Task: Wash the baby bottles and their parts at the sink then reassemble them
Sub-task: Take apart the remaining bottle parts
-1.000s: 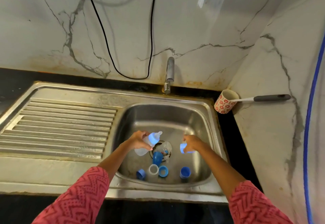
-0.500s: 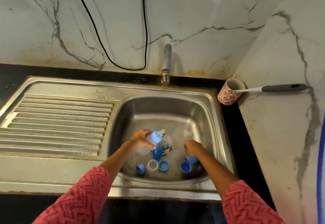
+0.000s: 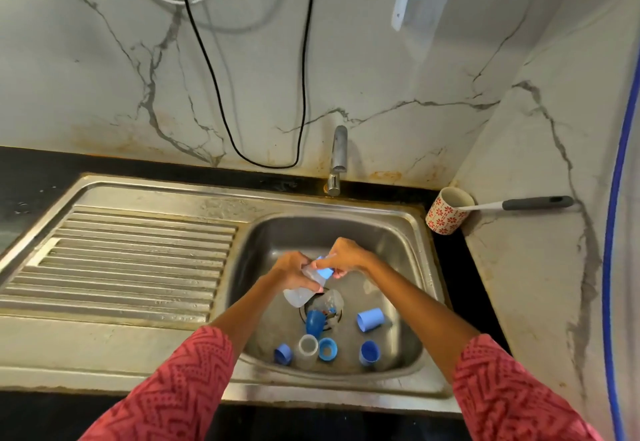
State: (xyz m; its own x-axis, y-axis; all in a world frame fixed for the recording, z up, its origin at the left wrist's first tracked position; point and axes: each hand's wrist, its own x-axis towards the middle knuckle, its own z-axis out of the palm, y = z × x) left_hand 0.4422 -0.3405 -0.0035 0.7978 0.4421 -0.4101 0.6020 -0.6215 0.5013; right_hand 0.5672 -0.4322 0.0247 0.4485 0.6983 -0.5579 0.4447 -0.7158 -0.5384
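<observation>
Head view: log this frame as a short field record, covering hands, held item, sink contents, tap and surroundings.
left hand: grips clear bottle, tilted
right hand: fingers on the bottle's blue collar
sink basin: loose blue caps and rings, one clear part, another bottle over the drain
tap: no water visible
patterned cup: right of the sink, holds a grey-handled brush
</observation>
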